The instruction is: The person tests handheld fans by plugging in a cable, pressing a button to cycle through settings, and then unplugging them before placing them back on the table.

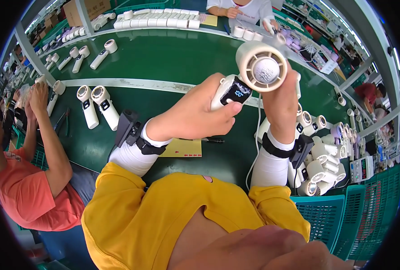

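Note:
A cream handheld fan [266, 67] is raised over the bench, its round grille facing up toward me. My left hand [209, 105] is closed around its handle, thumb near a small lit display [237, 92]. My right hand [279, 101] is up at the right side of the fan head, which hides its fingers; whether it grips the head I cannot tell. A thin white cable [257, 148] runs up between my forearms toward the fan. Beneath my left forearm lies a yellow paper sheet [182, 148] with a dark pen [214, 140] beside it.
Two cream fans [103, 105] lie left of my hands. A pile of fans [324, 166] lies at right, near a teal basket [321, 216]. A co-worker in an orange shirt [33, 184] works at left, near pliers [62, 121]. Across the green bench [164, 54], another person sits behind rowed fans [157, 20].

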Available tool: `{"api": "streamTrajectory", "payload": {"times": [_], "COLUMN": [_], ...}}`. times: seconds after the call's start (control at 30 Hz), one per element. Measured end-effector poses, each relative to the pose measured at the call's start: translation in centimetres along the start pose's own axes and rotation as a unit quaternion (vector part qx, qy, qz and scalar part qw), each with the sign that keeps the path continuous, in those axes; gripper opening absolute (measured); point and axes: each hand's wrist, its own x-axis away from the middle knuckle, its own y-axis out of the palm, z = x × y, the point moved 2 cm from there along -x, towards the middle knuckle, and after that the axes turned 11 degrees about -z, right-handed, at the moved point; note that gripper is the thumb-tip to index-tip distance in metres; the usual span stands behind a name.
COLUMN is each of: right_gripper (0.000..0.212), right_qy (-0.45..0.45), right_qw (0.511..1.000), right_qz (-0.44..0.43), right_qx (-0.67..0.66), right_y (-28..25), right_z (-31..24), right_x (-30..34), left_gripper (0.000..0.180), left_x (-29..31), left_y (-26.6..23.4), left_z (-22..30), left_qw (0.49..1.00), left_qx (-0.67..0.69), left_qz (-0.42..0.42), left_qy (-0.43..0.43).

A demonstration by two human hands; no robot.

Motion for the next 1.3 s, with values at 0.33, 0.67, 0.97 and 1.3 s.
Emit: {"api": "streamTrajectory", "payload": {"times": [0.33, 0.67, 0.97, 1.3], "right_gripper": [0.039, 0.03, 0.026, 0.018], "right_qy": [-0.1, -0.11, 0.007, -0.008], "right_qw": [0.981, 0.963, 0.96, 0.929], "right_qz": [0.078, 0.143, -0.033, -0.1], "right_qx": [0.147, 0.2, 0.277, 0.356], "right_y": [-1.2, 0.0, 0.7, 2.2], "right_z": [-1.0, -1.4, -2.0, -3.1], "right_x": [0.7, 1.2, 1.9, 2.5], "left_gripper": [0.037, 0.051, 0.042, 0.035], "left_x": [-0.5, -0.7, 2.6, 9.1], "left_y": [0.3, 1.7, -1.7, 0.0], "left_z": [-2.3, -3.0, 1.9, 7.5], "left_qw": [0.963, 0.972, 0.909, 0.86], "left_qx": [-0.216, -0.089, 0.351, 0.031], "left_qz": [0.07, 0.025, -0.088, 0.198], "left_qy": [0.144, 0.217, 0.206, 0.47]}}
